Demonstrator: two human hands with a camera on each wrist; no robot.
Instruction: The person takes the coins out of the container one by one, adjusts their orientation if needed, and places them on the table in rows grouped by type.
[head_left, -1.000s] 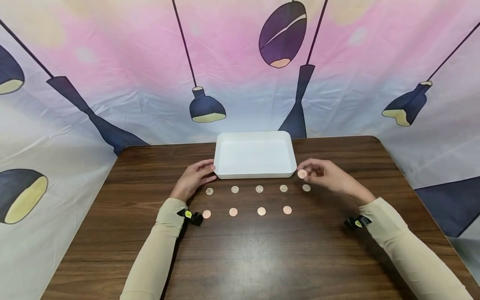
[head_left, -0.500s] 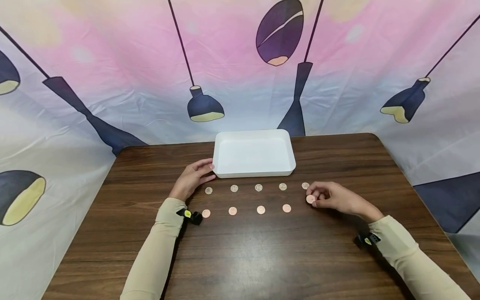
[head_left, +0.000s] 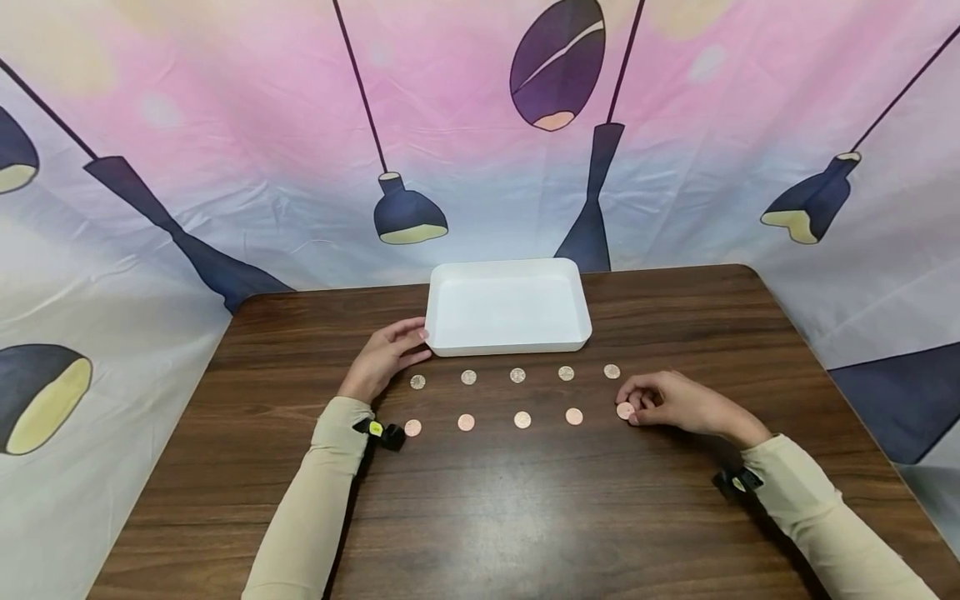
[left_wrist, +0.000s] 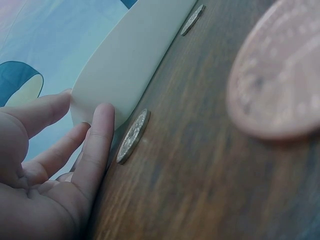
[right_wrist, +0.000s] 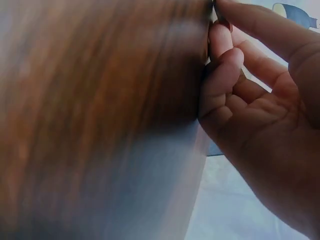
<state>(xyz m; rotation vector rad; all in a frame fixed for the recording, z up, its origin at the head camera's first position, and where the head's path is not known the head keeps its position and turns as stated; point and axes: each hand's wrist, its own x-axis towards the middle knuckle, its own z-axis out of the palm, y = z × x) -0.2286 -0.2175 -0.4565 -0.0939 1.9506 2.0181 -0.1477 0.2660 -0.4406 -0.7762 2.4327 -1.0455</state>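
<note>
My right hand [head_left: 678,402] pinches a copper-coloured coin [head_left: 624,410] between thumb and fingertips, low over the table at the right end of the front row. In the right wrist view that hand [right_wrist: 270,120] has its other fingers curled, and little of the coin shows. My left hand [head_left: 377,360] touches the near left corner of a white rectangular tray [head_left: 510,349]. Its fingers look fairly straight against the tray wall [left_wrist: 112,65] in the left wrist view. Silvery coins, one of them [head_left: 517,376], form a row just before the tray; copper coins, such as this one [head_left: 522,420], line up nearer me.
A dark wood-grain table [head_left: 495,517] carries everything. Behind it hangs a cloth [head_left: 480,108] printed with lamps. Wrist cameras, such as the one on the left cuff [head_left: 390,435], sit close to the table, the left one beside a copper coin [head_left: 412,427].
My right hand has come down and toward me with the copper coin, from beside the tray to the front row's right end. The left hand has stayed at the tray corner.
</note>
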